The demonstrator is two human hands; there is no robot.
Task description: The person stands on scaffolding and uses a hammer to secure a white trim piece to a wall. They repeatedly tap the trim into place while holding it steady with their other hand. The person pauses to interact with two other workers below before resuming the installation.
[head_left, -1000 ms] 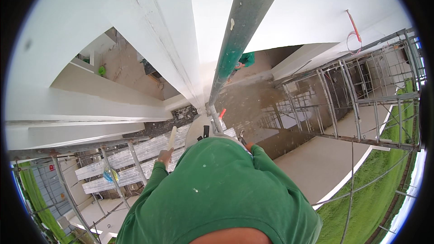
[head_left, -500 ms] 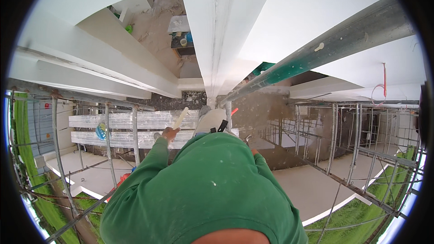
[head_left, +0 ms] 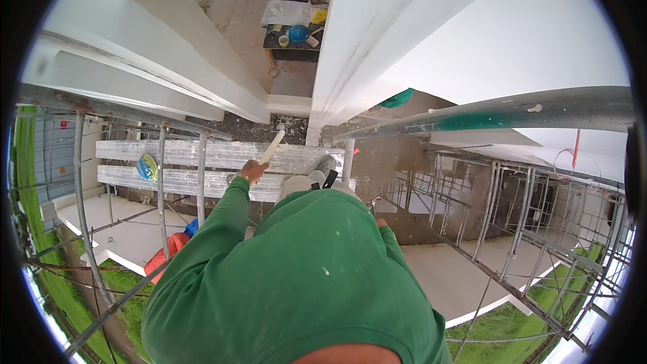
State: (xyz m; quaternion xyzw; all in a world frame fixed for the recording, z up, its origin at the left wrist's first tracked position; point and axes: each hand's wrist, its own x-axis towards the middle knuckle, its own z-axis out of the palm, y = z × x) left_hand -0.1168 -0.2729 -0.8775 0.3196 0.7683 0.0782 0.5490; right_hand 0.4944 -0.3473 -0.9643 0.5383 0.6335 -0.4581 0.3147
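Note:
My left hand [head_left: 253, 170] reaches forward over the planks, its fingers closed round a pale, cream-coloured flat stick-like tool [head_left: 273, 146]. The tool points up and away from the hand; its exact kind does not show. Only a small part of my right hand [head_left: 381, 223] shows, low beside my right side near a metal scaffold fitting [head_left: 374, 201]. Its fingers are hidden by my sleeve and body. Under me, one grey shoe [head_left: 327, 164] rests on the whitish metal scaffold planks [head_left: 175, 154].
A grey scaffold rail [head_left: 526, 109] with a green patch crosses at the right. White beams [head_left: 364, 34] stand ahead. Below is a table [head_left: 296, 55] with a blue helmet and cup. A blue-yellow helmet-like object [head_left: 147, 167] lies on the left planks. Scaffold poles [head_left: 201, 175] rise nearby.
My view has shifted, bringing more of the table below and one shoe into sight. My left hand stays closed on the pale tool and appears higher in the picture.

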